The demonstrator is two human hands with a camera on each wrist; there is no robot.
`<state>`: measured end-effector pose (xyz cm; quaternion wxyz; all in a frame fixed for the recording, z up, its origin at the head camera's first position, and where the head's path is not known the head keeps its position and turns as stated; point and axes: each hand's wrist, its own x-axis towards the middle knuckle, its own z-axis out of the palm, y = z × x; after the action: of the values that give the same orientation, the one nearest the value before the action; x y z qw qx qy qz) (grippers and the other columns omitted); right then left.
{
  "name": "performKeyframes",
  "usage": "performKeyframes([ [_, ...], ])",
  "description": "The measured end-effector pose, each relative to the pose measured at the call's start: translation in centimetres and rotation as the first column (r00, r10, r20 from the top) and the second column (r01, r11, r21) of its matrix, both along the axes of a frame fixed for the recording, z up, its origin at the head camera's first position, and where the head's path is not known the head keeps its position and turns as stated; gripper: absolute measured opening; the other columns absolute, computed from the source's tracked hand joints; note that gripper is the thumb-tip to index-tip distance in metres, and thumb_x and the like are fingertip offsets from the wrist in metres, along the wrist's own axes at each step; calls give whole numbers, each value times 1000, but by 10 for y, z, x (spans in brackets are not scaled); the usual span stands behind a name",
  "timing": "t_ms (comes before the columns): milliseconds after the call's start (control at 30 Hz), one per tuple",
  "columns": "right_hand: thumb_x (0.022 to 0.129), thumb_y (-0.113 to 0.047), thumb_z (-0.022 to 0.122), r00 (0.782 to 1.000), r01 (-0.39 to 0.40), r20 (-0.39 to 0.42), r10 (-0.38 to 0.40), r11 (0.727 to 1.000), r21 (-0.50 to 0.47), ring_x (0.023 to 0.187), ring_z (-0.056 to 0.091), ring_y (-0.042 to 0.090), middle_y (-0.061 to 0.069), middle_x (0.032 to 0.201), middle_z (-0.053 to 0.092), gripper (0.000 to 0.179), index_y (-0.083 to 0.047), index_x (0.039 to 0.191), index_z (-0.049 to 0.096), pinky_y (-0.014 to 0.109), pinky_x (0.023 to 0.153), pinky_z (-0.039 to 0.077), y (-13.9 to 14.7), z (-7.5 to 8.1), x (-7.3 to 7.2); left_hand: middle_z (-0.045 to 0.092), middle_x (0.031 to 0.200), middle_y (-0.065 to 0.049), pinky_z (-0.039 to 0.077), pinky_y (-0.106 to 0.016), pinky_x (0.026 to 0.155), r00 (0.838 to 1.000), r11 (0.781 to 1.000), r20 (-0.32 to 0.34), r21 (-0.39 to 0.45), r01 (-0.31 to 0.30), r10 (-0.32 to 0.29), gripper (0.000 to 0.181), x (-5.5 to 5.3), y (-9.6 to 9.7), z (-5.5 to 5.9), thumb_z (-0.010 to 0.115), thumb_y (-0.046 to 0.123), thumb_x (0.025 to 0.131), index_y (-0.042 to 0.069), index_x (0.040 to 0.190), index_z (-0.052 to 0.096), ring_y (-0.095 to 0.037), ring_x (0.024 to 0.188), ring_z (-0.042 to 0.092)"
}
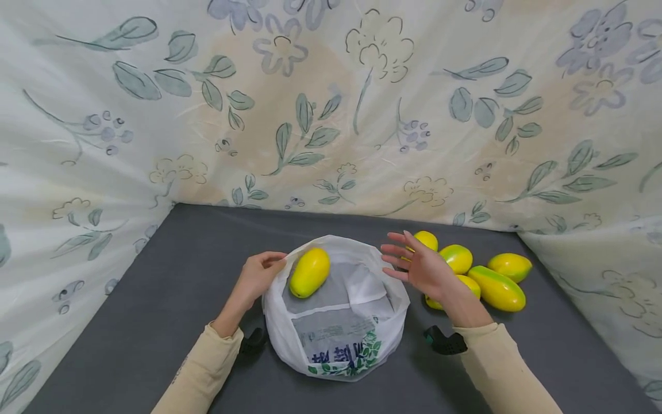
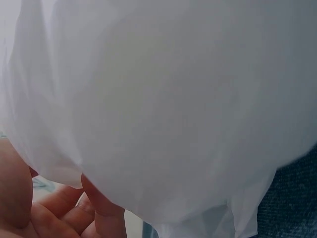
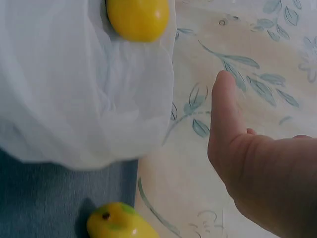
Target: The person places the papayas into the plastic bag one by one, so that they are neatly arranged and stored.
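Note:
A white plastic bag (image 1: 336, 313) with printed lettering and green leaves stands with its mouth wide open on the dark table. One yellow mango (image 1: 310, 273) lies inside, near the left of the opening. At the bag's left rim, my left hand (image 1: 261, 276) pinches the edge between thumb and fingers; in the left wrist view the bag (image 2: 163, 109) covers most of that hand. My right hand (image 1: 421, 264) is raised just beyond the right rim, fingers extended, palm toward the bag, holding nothing. Behind it, some mangoes (image 1: 455, 259) are partly hidden.
Several yellow-green mangoes, including a long one (image 1: 497, 288) and another (image 1: 510, 267), lie grouped to the right on the dark tabletop (image 1: 155, 322). A floral cloth (image 1: 320, 115) hangs round the back and sides. Both wrists carry small black devices (image 1: 446, 340).

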<state>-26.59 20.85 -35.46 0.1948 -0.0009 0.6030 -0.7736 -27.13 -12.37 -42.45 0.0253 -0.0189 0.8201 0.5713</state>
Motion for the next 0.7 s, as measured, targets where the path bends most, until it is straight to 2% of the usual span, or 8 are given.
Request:
performKeyframes([
  [167,102,-42,37,999,26,-20,-25,999,30,123,42,28,13,139,37,46,-15,139,34,37,94,45,19,5,6,64,112,-13,51,-35,78,1000,1000,8,4,-2,1,29,0,1,1,58,20,96,5,119,65,-25,95,59],
  [300,103,-41,36,999,34,-33,-34,999,15,121,44,27,13,140,33,40,-17,135,37,37,93,46,30,7,10,64,112,-13,51,-35,78,1000,1000,14,4,-2,2,29,-1,2,0,58,20,96,6,119,65,-25,96,59],
  [433,102,-42,39,997,77,-10,-77,997,-6,115,47,23,6,130,42,41,-18,135,35,36,90,48,40,10,14,64,112,-13,51,-35,78,1000,1000,19,7,-2,2,29,0,2,-1,58,21,96,6,120,65,-25,96,59],
  [533,100,-43,42,993,115,15,-115,993,-3,117,44,24,4,125,44,42,-21,135,34,37,91,48,49,12,17,63,113,-13,50,-36,79,1000,1000,21,9,-1,1,29,0,2,-1,58,21,96,5,120,65,-25,96,59],
  [700,99,-45,44,988,147,55,-146,989,-7,118,41,23,2,126,41,38,-24,130,36,37,91,48,67,13,24,63,113,-13,51,-37,80,1000,1000,11,3,0,0,29,0,1,-2,58,21,96,5,119,65,-26,96,59],
])
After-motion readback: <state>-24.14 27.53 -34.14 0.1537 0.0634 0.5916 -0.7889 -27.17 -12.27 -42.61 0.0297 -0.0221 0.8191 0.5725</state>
